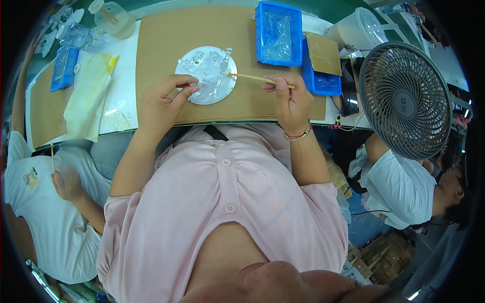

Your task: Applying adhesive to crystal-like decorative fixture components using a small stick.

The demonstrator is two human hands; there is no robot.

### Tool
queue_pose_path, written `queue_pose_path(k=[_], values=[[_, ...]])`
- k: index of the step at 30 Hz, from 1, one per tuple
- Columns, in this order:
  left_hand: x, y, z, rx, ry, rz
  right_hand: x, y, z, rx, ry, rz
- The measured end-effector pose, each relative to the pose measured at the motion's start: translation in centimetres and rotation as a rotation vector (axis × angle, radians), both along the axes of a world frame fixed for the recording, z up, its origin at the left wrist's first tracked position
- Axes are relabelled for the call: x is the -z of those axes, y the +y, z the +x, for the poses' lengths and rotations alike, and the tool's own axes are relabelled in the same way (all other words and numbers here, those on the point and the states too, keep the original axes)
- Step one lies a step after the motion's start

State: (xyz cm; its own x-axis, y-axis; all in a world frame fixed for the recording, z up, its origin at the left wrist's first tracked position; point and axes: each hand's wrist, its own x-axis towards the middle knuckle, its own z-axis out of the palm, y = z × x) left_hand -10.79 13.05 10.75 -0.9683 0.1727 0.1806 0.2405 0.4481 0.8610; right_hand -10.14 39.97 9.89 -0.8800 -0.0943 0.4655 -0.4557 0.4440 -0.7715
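A round white plate (185, 61) lies on a brown cardboard sheet in front of me, with several small clear plastic pieces (206, 62) on it. Upright along its right side is a longer clear, knobbed piece (223, 69). My right hand (294, 100) pinches a thin wooden stick (252, 78), whose darker tip meets the right part of the plate beside that long piece. At the plate's left edge, thumb and fingertips of my left hand (171, 97) are brought together. Whatever they hold, if anything, is too small or clear to make out.
Blue bins (279, 59) stand at the back right, one partly covered by a cardboard piece (324, 54). A black fan (405, 101) is at the right edge. Bottles (114, 20) and a yellowish cloth (91, 96) lie left. Other people sit on both sides.
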Motion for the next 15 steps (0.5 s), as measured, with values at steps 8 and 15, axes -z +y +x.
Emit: queue_pose_path(k=[8,15], values=[[0.0,0.2,-0.1,-0.041,-0.016,-0.03,-0.5,-0.7,-2.5,0.035,0.098,0.094],[0.1,-0.1,-0.1,-0.024,0.002,-0.03,-1.8,0.0,-1.4,0.003,0.017,0.158]])
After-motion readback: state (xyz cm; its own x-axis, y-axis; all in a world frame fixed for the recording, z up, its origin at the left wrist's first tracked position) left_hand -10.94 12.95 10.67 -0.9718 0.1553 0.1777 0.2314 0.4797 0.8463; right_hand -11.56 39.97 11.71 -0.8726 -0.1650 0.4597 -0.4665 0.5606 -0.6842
